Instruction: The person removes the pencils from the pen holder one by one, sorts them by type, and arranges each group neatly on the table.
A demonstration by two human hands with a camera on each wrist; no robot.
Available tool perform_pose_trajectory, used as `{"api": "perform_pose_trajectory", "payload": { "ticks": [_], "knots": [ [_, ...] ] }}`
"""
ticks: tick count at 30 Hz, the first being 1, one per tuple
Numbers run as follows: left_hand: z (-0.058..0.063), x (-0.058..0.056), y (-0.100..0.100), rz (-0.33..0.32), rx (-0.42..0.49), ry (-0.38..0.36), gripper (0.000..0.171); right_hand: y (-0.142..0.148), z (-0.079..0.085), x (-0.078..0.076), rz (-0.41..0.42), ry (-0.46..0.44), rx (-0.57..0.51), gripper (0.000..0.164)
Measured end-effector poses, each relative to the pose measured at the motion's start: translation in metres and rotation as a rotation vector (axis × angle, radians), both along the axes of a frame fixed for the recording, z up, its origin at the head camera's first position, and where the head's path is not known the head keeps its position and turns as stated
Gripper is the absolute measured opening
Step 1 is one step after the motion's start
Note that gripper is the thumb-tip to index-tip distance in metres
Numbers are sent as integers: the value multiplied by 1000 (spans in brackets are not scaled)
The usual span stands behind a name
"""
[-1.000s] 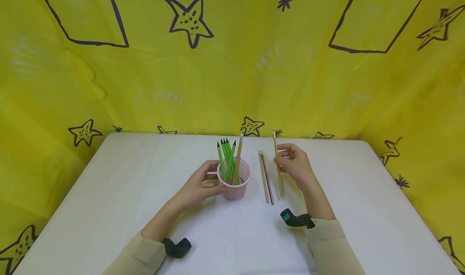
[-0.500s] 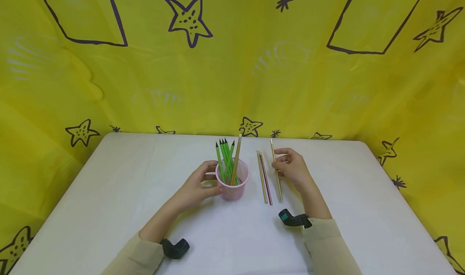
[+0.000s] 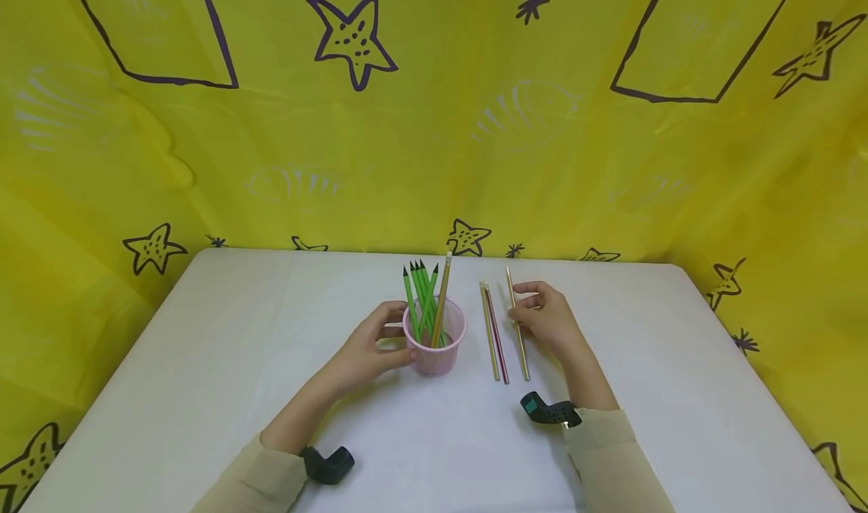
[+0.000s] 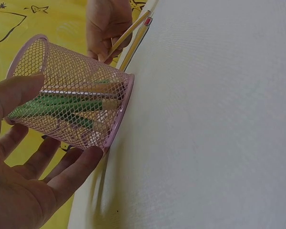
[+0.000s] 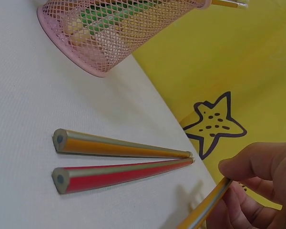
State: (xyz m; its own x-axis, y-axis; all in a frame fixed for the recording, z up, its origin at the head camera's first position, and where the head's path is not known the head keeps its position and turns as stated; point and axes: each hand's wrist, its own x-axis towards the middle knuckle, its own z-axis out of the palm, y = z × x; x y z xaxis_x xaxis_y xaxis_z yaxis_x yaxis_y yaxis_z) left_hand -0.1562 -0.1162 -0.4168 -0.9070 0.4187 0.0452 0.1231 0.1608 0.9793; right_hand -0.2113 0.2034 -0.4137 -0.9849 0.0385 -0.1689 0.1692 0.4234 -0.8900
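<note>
My left hand (image 3: 371,346) grips the side of a pink mesh pencil cup (image 3: 435,362), thumb on the near side and fingers round the back. Several green pencils (image 3: 424,296) with black points upward stand in the cup beside one yellow pencil (image 3: 444,287). In my right hand (image 3: 546,316), thumb and fingertips pinch a yellow pencil (image 3: 522,349) partway along; its near end slants down close over the table. Between cup and right hand, a yellow pencil (image 5: 114,147) and a red pencil (image 5: 119,175) lie side by side, flat unsharpened ends toward me.
All this is on a white-covered table (image 3: 203,362). Behind its far edge hangs a yellow cloth (image 3: 434,136) printed with starfish and fish. A black wrist device (image 3: 328,465) sits at the left cuff, another black device (image 3: 551,409) at the right.
My right hand has lowered a little and come slightly nearer, bringing its yellow pencil down toward the table. The left hand and the cup stay in place.
</note>
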Motion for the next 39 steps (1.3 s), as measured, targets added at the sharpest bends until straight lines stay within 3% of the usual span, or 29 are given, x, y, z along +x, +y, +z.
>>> {"api": "perform_pose_trajectory", "payload": {
  "ticks": [39],
  "knots": [
    [2, 1, 1, 1, -5, -2, 70, -8, -6, 1, -4, -57, 131, 45]
  ]
}}
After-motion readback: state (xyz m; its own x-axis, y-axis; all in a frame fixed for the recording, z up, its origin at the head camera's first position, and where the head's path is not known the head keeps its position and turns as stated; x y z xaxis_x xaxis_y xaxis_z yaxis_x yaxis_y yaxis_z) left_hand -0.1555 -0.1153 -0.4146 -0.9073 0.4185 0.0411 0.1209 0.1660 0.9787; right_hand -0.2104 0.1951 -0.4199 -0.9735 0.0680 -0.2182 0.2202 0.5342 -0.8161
